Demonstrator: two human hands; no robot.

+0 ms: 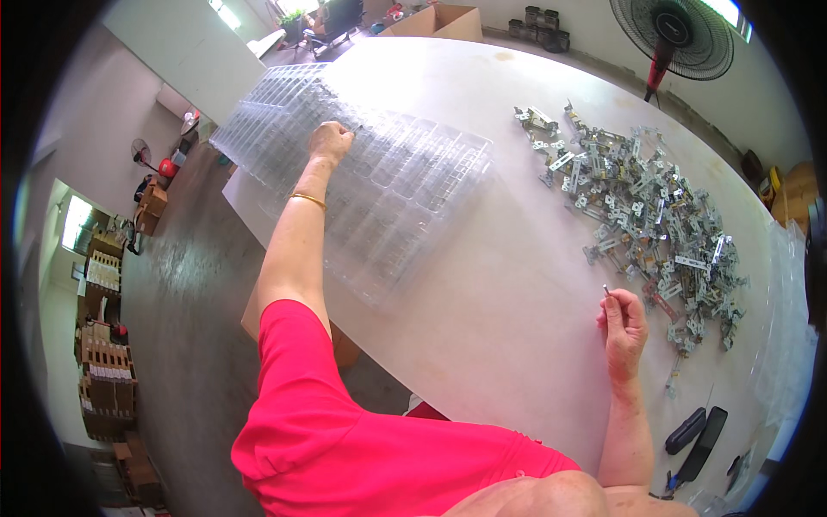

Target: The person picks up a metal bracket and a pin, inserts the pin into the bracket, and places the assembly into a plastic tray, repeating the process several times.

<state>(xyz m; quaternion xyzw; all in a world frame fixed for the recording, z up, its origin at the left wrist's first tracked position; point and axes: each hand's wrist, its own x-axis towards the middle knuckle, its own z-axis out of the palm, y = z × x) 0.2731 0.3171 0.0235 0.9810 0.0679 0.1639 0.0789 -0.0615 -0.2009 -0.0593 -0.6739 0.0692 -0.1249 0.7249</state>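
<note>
My left arm reaches out over the clear plastic trays (405,172), which have many compartments. My left hand (332,140) is closed above them, its fingers curled; whatever it holds, if anything, is hidden. Near the right side of the table, my right hand (623,332) pinches a small, thin metal piece (606,291) between thumb and forefinger, its tip sticking up. Just beyond that hand lies a wide heap of small metal brackets (655,215), silver with a few brassy parts.
The white table (482,319) carries it all. At the lower right lie a black phone-like slab (702,444) and a dark case (685,431). Clear plastic sheeting (784,302) hangs along the right edge. Beyond the table are a standing fan (672,34) and a cardboard box (439,23).
</note>
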